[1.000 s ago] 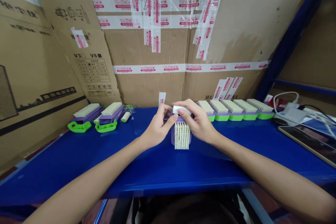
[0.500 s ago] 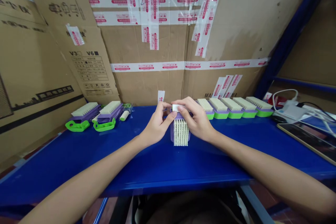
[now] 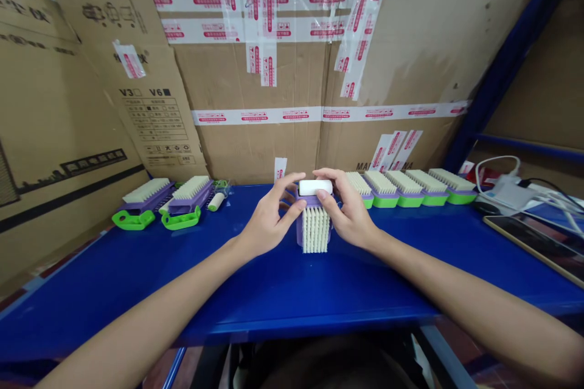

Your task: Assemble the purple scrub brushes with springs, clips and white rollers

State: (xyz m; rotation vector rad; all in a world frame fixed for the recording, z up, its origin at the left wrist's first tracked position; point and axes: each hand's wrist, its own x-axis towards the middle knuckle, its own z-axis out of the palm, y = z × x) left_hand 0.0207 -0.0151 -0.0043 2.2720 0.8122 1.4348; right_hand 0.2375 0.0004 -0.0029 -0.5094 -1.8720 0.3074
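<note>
In the middle of the blue table, a scrub brush [image 3: 315,230] with a purple body stands with its cream bristles facing me. A smooth white block [image 3: 315,187] sits at its upper end. My left hand [image 3: 274,213] holds the brush's left side, thumb on the purple edge and other fingers partly hidden behind; its index finger is raised beside the block. My right hand [image 3: 349,206] grips the right side, its thumb by the block's lower right corner and its fingers curled behind the block.
Several finished-looking brushes with green rims [image 3: 406,188] line the back right. Two purple brushes [image 3: 188,194] with loose green handles [image 3: 181,219] lie at the left, near a small roller-like piece [image 3: 216,201]. A tablet [image 3: 538,243] and cables [image 3: 559,200] lie right; cardboard [image 3: 255,146] walls the back.
My fingers have spread off the top of the white block, so it now shows whole. My left thumb and index finger have moved apart. The brush has stayed nearly in place.
</note>
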